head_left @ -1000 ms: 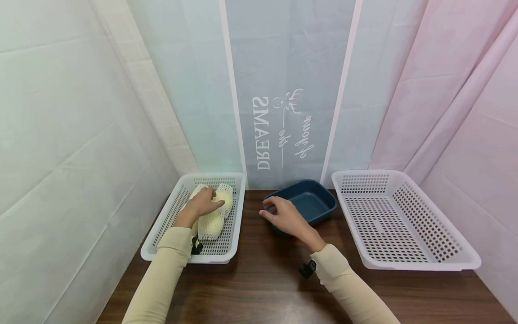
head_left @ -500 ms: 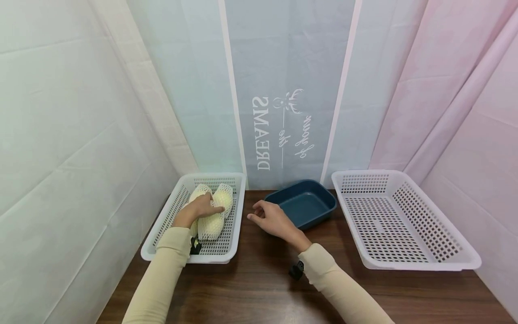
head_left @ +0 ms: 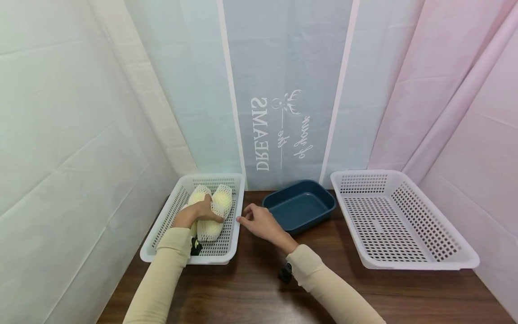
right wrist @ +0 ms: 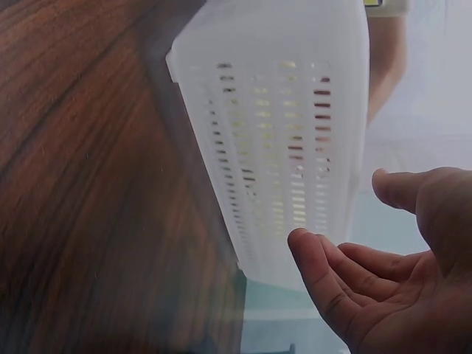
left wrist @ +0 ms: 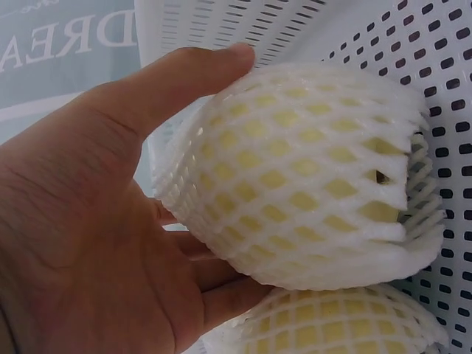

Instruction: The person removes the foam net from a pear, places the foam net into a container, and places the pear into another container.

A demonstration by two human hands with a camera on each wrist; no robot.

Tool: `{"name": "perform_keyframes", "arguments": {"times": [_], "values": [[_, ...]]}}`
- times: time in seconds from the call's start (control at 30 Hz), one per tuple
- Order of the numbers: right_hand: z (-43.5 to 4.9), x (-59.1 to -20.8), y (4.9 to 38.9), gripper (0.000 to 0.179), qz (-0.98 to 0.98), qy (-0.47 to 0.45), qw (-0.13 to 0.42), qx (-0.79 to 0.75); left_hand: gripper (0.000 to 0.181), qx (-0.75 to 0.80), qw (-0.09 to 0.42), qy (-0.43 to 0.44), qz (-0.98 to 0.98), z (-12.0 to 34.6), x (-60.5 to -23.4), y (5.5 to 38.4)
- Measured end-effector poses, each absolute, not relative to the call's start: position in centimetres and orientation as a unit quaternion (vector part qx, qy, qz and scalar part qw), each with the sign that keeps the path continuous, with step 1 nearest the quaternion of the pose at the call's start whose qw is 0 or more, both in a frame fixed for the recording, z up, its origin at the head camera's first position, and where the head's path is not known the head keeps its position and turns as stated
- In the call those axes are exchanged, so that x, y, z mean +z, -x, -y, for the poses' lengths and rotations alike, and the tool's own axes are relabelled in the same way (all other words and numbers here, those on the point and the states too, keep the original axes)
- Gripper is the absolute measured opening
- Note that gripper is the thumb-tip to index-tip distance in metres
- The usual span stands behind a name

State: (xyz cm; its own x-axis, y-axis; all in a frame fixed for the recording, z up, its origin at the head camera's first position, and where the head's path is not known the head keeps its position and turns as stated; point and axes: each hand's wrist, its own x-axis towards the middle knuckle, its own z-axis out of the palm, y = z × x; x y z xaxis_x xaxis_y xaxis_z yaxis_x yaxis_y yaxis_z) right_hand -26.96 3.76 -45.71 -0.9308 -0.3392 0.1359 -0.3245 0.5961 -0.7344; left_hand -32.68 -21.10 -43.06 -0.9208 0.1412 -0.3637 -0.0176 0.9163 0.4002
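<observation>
In the left wrist view, my left hand grips a yellow fruit in a white foam net; the thumb lies along its upper side and the other fingers reach beneath. Another netted yellow fruit sits right below it. Several such fruits lie in the white slotted basket on the left, partly covered by that hand. Just outside the basket's right side hovers my right hand, holding nothing. Its thumb and fingers are apart in the right wrist view, with the basket wall behind the fingertips.
A dark blue rectangular basin stands right of my right hand, against the back curtain. Farther right is a larger white slotted basket. All stand on a dark wooden table, with pale cloth walls at both sides.
My right hand has moved left, from the blue basin's edge to beside the left basket. The left hand has shifted slightly lower among the netted fruits, its fingers now down around one.
</observation>
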Motion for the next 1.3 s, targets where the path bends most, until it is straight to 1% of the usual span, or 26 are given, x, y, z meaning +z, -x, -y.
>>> {"name": "perform_keyframes", "arguments": {"times": [0.17, 0.4, 0.5, 0.6, 0.8, 0.97, 1.13, 1.3], "values": [[-3.0, -46.1, 26.7, 0.038, -0.893, 0.186, 0.015, -0.409, 0.118, 0.201, 0.201, -0.027, -0.958, 21.0, -43.2, 32.5], [-2.5, -46.4, 26.7, 0.035, -0.879, 0.177, 0.049, -0.439, 0.131, 0.206, 0.224, -0.021, -0.952, 20.8, -43.6, 32.7], [-2.5, -46.4, 26.7, 0.034, -0.877, 0.168, 0.056, -0.446, 0.132, 0.204, 0.225, -0.026, -0.952, 20.7, -43.7, 32.8], [-2.5, -46.4, 26.7, 0.034, -0.875, 0.167, 0.059, -0.45, 0.128, 0.193, 0.219, -0.038, -0.956, 20.6, -43.7, 32.7], [-2.6, -46.4, 26.6, 0.033, -0.868, 0.17, 0.061, -0.463, 0.109, 0.2, 0.208, -0.055, -0.956, 20.7, -43.6, 32.4], [-2.5, -46.6, 26.7, 0.034, -0.862, 0.168, 0.067, -0.473, 0.098, 0.209, 0.195, -0.073, -0.955, 20.8, -43.6, 32.5], [-2.3, -46.5, 26.8, 0.033, -0.849, 0.154, 0.084, -0.498, 0.09, 0.218, 0.173, -0.1, -0.955, 20.7, -43.4, 32.8], [-1.9, -45.9, 26.7, 0.029, -0.818, 0.13, 0.109, -0.55, 0.087, 0.218, 0.158, -0.111, -0.957, 20.5, -43.2, 32.9]]}}
